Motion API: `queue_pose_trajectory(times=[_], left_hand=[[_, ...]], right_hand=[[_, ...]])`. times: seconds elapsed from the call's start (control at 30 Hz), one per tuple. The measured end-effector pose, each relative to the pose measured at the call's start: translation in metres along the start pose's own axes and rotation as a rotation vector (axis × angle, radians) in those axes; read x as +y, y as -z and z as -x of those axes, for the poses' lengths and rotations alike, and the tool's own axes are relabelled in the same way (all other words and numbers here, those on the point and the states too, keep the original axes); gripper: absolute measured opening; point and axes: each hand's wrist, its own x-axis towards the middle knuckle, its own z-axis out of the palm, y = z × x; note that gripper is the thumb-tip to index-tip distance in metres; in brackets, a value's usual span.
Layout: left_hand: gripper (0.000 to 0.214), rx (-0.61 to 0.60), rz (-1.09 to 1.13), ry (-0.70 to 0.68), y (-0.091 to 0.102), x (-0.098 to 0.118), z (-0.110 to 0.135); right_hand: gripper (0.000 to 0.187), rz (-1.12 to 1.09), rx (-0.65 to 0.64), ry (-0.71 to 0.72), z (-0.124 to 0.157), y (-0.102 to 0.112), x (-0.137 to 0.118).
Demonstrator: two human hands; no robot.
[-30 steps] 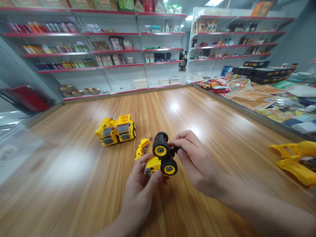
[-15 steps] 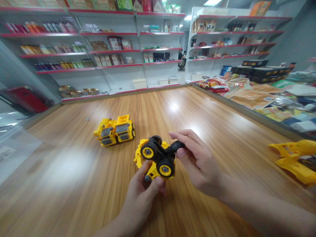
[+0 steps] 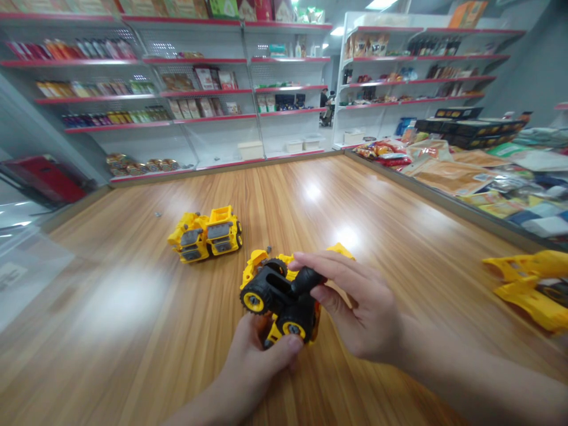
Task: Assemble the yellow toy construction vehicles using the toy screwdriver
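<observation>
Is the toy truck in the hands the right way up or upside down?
Upside down: the toy truck shows its black underside and wheels facing up, held between the left hand and the right hand.

Two yellow toy trucks (image 3: 205, 234) side by side on the bench (image 3: 355, 195); yellow parts (image 3: 530, 287) far right, stocked shelves (image 3: 199, 89) behind.

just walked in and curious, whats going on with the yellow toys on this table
A person holds a yellow toy truck with black wheels just above a wooden table. The left hand cups it from below, and the right hand pinches a black part by the wheels. Two more toy trucks sit side by side further back, and loose yellow pieces lie at the right edge.
</observation>
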Motion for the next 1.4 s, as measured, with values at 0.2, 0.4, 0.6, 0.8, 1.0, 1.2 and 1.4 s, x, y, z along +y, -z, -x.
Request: queue_pose_trajectory(times=[0.2, 0.4, 0.6, 0.8, 1.0, 1.2, 1.4], left_hand=[[0.051, 0.054, -0.063, -0.018, -0.011, 0.013, 0.003], [0.05, -0.046, -0.082, -0.004, -0.015, 0.018, 0.004], [0.038, -0.134, -0.095, 0.042, -0.013, 0.024, 0.005], [0.04, -0.154, -0.134, -0.063, -0.016, 0.031, 0.005], [0.04, -0.149, -0.178, -0.054, -0.012, 0.023, 0.004], [0.043, -0.107, -0.14, -0.051, -0.018, 0.025, 0.004], [0.04, -0.113, -0.128, -0.044, -0.018, 0.026, 0.004]], right_hand=[[0.033, -0.021, 0.053, -0.086, -0.002, 0.0, 0.001], [0.038, -0.079, 0.048, -0.027, -0.001, 0.0, -0.001], [0.035, -0.047, -0.027, 0.151, -0.002, 0.0, -0.008], [0.02, 0.047, -0.052, 0.189, -0.004, 0.002, -0.017], [0.036, 0.008, -0.031, 0.172, -0.002, 0.002, -0.016], [0.035, 0.052, -0.054, 0.101, -0.001, 0.002, -0.018], [0.043, 0.035, -0.076, 0.123, -0.002, 0.002, -0.018]])
